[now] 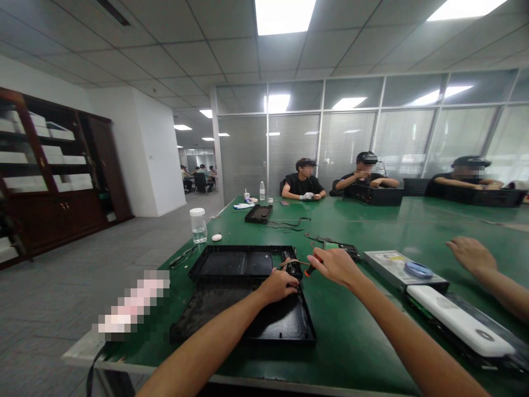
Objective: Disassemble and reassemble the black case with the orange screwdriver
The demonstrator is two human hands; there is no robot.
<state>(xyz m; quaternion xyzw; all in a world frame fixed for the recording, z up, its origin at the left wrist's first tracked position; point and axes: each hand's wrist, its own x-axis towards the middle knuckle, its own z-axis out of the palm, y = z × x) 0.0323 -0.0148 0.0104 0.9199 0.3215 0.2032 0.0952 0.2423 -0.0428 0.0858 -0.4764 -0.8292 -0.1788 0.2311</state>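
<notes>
An opened black plastic case lies in front of me, its shallow back half [231,263] beyond its wider front half [219,309]. My left hand [276,286] rests over the right side of the case, fingers curled at the seam between the halves; whatever they grip is hidden. In my right hand [334,266] is a screwdriver [312,268] with an orange and black handle, held just right of the case and slanting down towards it. Thin copper-coloured wires [292,263] run from the case's back right corner towards my right hand.
To the right lie a metal box [384,267] with a blue tape roll [419,269] and a long white device [458,320]. Another person's arm [479,262] reaches in there. At the left stand a clear jar [198,226] and glasses [183,257]. Several people sit opposite.
</notes>
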